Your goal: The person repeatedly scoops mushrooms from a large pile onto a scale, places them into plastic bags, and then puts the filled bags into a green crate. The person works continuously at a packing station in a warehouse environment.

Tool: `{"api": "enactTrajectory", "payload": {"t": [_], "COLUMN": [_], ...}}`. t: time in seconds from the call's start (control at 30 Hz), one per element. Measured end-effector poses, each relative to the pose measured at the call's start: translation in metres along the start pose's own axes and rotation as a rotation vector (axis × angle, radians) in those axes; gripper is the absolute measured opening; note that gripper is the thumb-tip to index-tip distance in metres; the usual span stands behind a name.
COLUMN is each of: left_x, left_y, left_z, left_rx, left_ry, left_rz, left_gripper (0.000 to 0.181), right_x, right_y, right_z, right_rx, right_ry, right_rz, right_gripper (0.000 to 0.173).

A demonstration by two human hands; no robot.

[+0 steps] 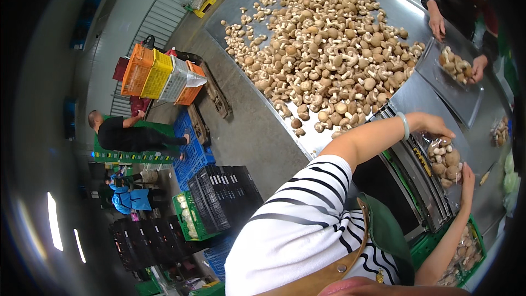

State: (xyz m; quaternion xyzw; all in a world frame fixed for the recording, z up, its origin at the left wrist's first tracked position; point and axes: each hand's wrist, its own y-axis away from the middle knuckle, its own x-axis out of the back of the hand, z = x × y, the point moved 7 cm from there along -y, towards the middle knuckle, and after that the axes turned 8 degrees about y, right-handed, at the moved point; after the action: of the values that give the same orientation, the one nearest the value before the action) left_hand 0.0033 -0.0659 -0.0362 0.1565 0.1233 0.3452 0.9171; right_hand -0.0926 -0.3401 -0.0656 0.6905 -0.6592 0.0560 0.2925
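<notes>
A film-covered pack of shiitake mushrooms (446, 158) is held between my two hands, at the edge of a film-wrapping machine (411, 172). My left hand (435, 126), with a pale bangle on its wrist, grips the pack's far end. At the near right side, my right hand (467, 179) has its fingers against the wrap. Clear film lies loosely around the mushrooms, and the pack's underside is hidden. Beyond my left forearm, a large heap of loose shiitake mushrooms (324, 45) covers a metal table (404, 8).
Across the table a co-worker's hands (478, 68) hold another mushroom pack (455, 65) above a grey tray (448, 90). A knife (486, 176) lies to the right. Beside my right forearm is a green crate (476, 234) of packs. Stacked crates (152, 74) and another person (127, 133) stand left.
</notes>
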Motion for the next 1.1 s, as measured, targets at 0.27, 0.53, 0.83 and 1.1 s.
{"api": "enactTrajectory", "payload": {"t": [0.27, 0.53, 0.83, 1.1], "left_x": [-0.039, -0.066, -0.049, -0.045], "left_y": [0.080, 0.174, 0.220, 0.248], "left_z": [0.005, -0.096, -0.131, -0.122], "left_rx": [0.015, 0.002, -0.324, -0.393], "left_ry": [0.126, -0.295, -0.125, 0.023], "left_rz": [0.080, 0.065, 0.471, 0.567], "left_gripper": [0.069, 0.087, 0.033, 0.020], "right_x": [-0.043, -0.131, -0.141, -0.158], "right_y": [0.096, 0.221, 0.257, 0.329], "right_z": [-0.071, -0.034, 0.085, 0.026], "right_rx": [-0.208, -0.356, -0.264, -0.213], "right_ry": [-0.509, -0.236, -0.287, -0.683], "right_rz": [-0.099, -0.063, 0.367, 0.740], "right_gripper": [0.048, 0.046, 0.025, 0.019]}}
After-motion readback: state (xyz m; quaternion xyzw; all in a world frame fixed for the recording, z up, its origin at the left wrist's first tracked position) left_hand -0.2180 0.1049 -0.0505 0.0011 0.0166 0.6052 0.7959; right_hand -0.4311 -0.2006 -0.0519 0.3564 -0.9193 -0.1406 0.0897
